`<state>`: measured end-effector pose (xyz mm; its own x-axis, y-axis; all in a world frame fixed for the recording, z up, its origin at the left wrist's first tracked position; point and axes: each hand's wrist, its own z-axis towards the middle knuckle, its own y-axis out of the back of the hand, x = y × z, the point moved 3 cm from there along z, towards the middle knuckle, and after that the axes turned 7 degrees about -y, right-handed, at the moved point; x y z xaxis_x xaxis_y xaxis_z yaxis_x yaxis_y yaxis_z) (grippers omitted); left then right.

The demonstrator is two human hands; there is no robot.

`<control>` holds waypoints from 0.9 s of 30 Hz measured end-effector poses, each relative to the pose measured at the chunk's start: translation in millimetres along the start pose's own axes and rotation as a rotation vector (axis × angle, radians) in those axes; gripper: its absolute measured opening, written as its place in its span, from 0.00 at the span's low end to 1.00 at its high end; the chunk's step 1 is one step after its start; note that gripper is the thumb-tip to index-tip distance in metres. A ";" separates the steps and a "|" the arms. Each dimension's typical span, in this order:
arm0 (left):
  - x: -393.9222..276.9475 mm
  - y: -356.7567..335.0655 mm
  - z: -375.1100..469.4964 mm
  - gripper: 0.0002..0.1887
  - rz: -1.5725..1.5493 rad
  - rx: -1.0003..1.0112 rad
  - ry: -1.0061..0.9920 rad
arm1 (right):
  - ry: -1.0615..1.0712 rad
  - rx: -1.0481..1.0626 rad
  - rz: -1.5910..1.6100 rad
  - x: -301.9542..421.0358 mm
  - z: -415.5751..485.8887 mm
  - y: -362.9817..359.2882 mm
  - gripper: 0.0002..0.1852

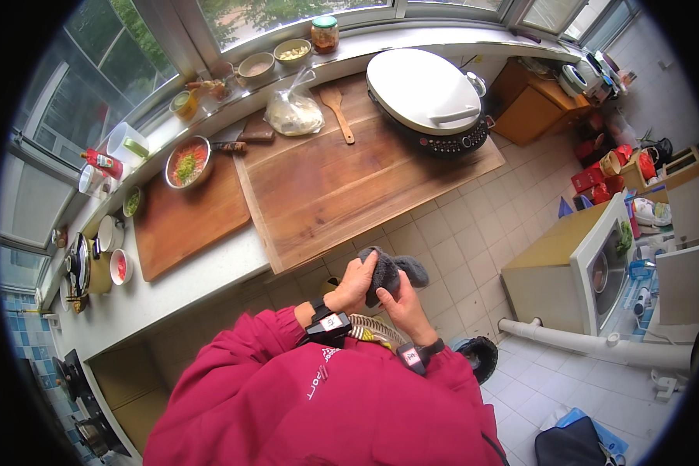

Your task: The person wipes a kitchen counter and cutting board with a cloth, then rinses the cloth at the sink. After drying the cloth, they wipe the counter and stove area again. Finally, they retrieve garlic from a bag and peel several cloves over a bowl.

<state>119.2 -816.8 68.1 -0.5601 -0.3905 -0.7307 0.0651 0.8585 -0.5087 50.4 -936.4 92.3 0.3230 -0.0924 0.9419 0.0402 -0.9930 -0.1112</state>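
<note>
My left hand [354, 284] and my right hand [409, 311] are together in front of my waist, both gripping a dark grey cloth [384, 272]. The fabric is bunched between them, and its loose end [412, 270] sticks out to the right. Just beyond the hands lies the near edge of a large wooden board [326, 198]. On that board are a wooden spatula [339, 113], a tied clear plastic bag of pale food [295, 113] and a round electric griddle [422, 93] with its white lid down.
To the left, a smaller cutting board [192, 233] holds a metal bowl of shredded vegetables [188, 163]. A knife [256, 129] lies between boards and sill. Bowls [256, 67] and a green-lidded jar [325, 35] line the windowsill. A black-lined bin [479, 358] stands behind my right arm.
</note>
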 end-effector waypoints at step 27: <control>-157.2 155.4 215.9 0.25 1.821 -0.104 -0.812 | -0.403 -0.495 0.134 -73.2 36.9 53.6 0.11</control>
<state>395.7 -693.8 5.6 0.5358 0.7978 -0.2765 -0.0355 0.3485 0.9366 63.8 -980.2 5.7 0.6284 -0.2780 0.7265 -0.4339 -0.9004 0.0307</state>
